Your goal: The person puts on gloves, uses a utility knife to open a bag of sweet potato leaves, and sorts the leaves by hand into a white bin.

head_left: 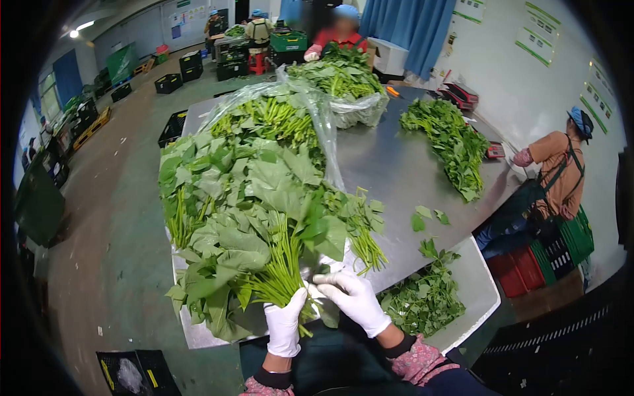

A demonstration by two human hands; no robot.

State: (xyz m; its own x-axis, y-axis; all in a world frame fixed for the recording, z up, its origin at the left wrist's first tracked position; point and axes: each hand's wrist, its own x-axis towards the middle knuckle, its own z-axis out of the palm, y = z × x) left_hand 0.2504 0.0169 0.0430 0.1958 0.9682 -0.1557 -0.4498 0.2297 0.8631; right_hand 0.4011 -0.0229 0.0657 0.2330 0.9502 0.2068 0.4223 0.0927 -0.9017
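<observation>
My left hand (285, 327), in a white glove, is closed around the stems of a bunch of leafy greens (254, 254) at the near edge of the steel table (403, 171). My right hand (355, 300), also gloved in white, touches the same stems just to the right, fingers curled on them. The bunch's broad leaves fan out up and to the left over a big heap of the same greens (224, 171). Part of that heap lies in a clear plastic bag (317, 112).
A white tray (479, 284) with loose leaves (422, 297) sits to my right. More greens (452, 142) lie across the table. A person in orange (561, 171) bends over red and green crates (548, 254); another person in red (340, 36) works at the far end. Black crates (135, 373) stand on the floor.
</observation>
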